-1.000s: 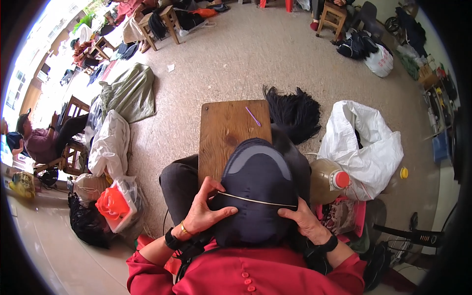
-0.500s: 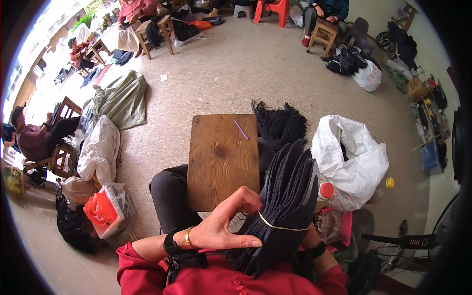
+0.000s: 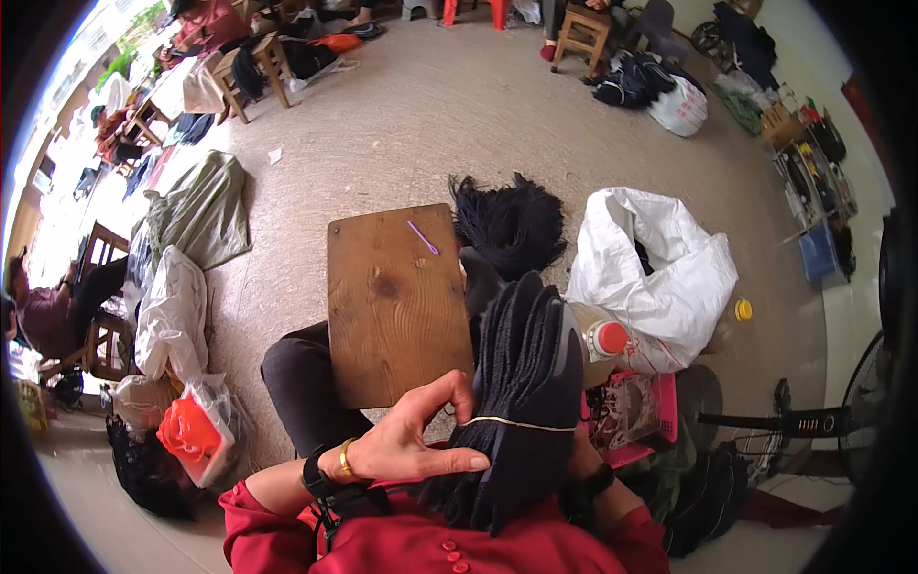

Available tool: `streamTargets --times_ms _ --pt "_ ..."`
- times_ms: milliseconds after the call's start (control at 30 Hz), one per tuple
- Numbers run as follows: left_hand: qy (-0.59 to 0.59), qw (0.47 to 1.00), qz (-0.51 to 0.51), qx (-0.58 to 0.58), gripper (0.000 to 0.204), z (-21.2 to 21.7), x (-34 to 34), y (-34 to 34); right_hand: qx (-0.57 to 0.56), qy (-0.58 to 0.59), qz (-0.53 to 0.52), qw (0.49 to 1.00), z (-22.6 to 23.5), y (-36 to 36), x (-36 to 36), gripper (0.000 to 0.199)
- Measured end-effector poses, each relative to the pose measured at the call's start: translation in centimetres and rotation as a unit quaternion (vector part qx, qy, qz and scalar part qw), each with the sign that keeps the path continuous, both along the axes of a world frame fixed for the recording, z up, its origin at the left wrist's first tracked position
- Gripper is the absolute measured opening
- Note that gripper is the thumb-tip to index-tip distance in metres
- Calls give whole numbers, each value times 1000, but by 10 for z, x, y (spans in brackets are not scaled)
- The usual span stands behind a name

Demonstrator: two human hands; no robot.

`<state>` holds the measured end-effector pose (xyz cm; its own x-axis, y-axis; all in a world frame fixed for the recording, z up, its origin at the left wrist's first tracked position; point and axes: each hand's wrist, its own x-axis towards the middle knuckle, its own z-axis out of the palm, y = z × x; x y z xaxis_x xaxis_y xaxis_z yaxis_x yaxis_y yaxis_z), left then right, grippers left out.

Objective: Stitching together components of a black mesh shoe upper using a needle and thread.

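Observation:
A thick bundle of dark knitted pieces [image 3: 535,383], folded and stacked together, stands in front of my chest. Around its lower part runs a pale rubber band [image 3: 526,424]. The curled fingers of my left hand [image 3: 411,445] are at the band on the bundle's left side, while the thumb lies against the fabric below. Gripping the bundle from its right side is my right hand [image 3: 583,454], mostly hidden behind the fabric. Just beyond, a wooden stool top [image 3: 392,316] carries a purple plastic needle [image 3: 424,237].
A heap of black yarn strands [image 3: 512,225] lies past the stool. On the right are a white woven sack [image 3: 660,277], a bottle with a red cap [image 3: 609,338], a pink basket [image 3: 660,416] and a fan [image 3: 861,402]. Bags lie left; other people sit farther off.
The view has shifted, so the surroundings sit farther left. The bundle is a little more upright, and the band runs more level across it. Both hands keep their places on it.

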<state>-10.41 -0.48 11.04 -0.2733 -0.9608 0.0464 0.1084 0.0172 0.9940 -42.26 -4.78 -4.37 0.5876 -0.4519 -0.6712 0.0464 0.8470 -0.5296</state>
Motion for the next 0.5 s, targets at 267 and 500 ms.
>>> streamTargets --times_ms 267,500 --pt "-23 999 4 47 48 8 5 2 -394 66 220 890 -77 32 -46 56" --pt "-21 996 39 78 79 -5 -4 -5 67 -158 -111 979 -8 14 8 77"
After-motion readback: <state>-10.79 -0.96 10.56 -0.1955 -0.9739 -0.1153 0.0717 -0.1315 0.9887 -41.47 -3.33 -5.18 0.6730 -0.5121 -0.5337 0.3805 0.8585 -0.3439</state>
